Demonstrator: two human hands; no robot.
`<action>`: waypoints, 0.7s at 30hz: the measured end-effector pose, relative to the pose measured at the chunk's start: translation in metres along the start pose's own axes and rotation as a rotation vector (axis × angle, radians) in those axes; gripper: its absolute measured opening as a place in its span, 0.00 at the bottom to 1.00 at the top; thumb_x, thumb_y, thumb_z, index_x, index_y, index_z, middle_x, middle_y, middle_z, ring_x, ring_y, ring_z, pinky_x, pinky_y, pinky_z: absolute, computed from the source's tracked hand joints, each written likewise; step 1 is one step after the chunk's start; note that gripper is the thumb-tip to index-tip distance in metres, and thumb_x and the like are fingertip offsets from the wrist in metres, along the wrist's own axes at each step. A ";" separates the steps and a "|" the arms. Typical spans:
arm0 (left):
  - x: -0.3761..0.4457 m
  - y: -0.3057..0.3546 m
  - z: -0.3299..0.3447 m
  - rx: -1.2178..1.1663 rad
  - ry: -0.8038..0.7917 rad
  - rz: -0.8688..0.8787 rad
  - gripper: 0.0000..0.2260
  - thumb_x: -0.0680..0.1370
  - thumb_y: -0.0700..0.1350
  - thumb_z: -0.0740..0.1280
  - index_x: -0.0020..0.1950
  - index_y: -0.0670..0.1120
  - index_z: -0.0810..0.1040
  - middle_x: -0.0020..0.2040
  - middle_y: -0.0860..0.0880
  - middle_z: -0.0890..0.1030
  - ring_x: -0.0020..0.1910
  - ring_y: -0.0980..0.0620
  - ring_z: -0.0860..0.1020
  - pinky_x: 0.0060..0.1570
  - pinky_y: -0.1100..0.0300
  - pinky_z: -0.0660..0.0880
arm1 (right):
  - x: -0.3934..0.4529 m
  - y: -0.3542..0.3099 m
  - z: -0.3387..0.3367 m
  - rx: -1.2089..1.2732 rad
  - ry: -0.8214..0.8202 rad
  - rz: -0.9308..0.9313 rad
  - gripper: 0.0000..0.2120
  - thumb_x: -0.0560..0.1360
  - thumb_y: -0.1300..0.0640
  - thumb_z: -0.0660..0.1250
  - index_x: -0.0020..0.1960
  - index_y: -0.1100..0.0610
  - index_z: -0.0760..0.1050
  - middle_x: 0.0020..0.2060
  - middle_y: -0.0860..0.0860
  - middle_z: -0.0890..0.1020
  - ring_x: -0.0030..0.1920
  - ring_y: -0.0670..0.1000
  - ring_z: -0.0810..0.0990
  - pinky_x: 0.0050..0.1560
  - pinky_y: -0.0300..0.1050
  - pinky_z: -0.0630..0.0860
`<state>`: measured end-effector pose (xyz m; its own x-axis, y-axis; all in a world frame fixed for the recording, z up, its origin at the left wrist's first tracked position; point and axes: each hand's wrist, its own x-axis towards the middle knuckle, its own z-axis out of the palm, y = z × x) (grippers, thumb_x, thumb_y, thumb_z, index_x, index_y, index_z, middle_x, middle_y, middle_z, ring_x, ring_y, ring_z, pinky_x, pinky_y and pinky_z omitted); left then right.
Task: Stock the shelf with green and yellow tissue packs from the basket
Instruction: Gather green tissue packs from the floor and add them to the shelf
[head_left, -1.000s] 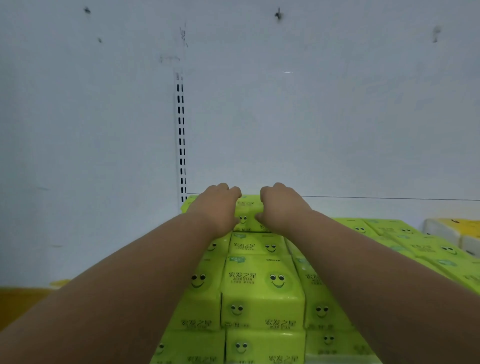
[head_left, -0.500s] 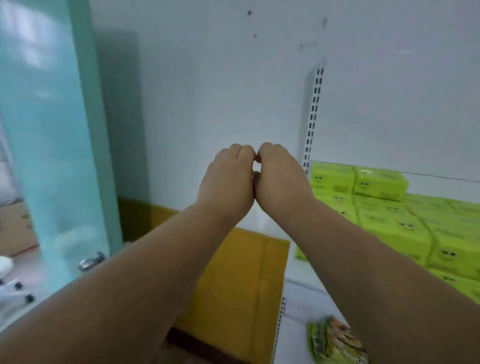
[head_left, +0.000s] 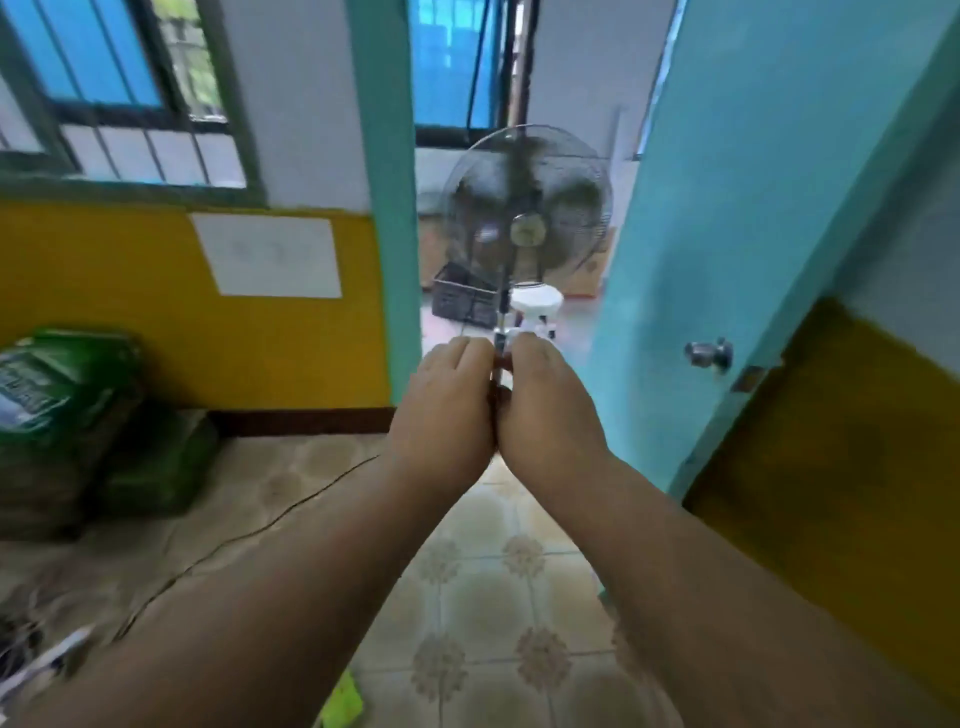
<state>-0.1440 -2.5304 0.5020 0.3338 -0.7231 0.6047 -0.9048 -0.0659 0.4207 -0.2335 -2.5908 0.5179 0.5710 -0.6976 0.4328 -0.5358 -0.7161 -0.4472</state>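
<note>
Teal is now filling the right of the view: an open door with a round knob, where half a second ago the white shelf back and rows of green tissue packs were standing. The head is turning left, away from the shelf, and the shelf is no longer appearing at all. A second ago both hands were resting on the rearmost pack of the stack; now they are holding nothing that can be seen. I am reading this as one placement finished and the person swinging round to fetch more from the basket (which is not showing anywhere in this view).

Only a bright green-yellow scrap is peeking in at the bottom edge, between the forearms; it may be a tissue pack, but too little is showing to tell.

The left hand and the right hand are hanging out in front at about chest height, arms stretched forward, knuckles upward, inner edges touching each other. Their fingers are curling down and away from the camera, so whether they are clenched or merely loose I cannot tell. Beyond them a standing fan is sitting in the doorway, and green sacks are lying on the tiled floor at the left.
</note>
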 end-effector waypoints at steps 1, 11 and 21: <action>-0.021 -0.016 -0.008 0.042 0.000 -0.071 0.07 0.71 0.34 0.69 0.48 0.41 0.78 0.45 0.44 0.79 0.45 0.42 0.76 0.42 0.55 0.67 | -0.007 -0.010 0.022 0.049 -0.057 -0.046 0.08 0.74 0.64 0.62 0.48 0.55 0.66 0.48 0.54 0.75 0.47 0.57 0.74 0.40 0.50 0.67; -0.185 -0.127 -0.057 0.211 -0.031 -0.519 0.13 0.71 0.33 0.67 0.55 0.41 0.79 0.51 0.43 0.79 0.51 0.41 0.76 0.48 0.49 0.71 | -0.091 -0.101 0.175 0.286 -0.541 -0.204 0.09 0.72 0.62 0.65 0.50 0.55 0.68 0.49 0.53 0.75 0.49 0.56 0.75 0.43 0.48 0.69; -0.244 -0.291 -0.064 0.113 -0.181 -0.657 0.11 0.73 0.34 0.67 0.55 0.41 0.78 0.52 0.44 0.80 0.54 0.43 0.76 0.49 0.62 0.63 | -0.098 -0.161 0.330 0.224 -0.745 -0.099 0.11 0.72 0.63 0.66 0.51 0.53 0.71 0.50 0.52 0.74 0.53 0.55 0.74 0.48 0.44 0.67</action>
<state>0.0546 -2.2910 0.2760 0.7820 -0.6113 0.1218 -0.5551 -0.5941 0.5822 0.0017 -2.3990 0.2894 0.9188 -0.3744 -0.1253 -0.3679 -0.6968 -0.6158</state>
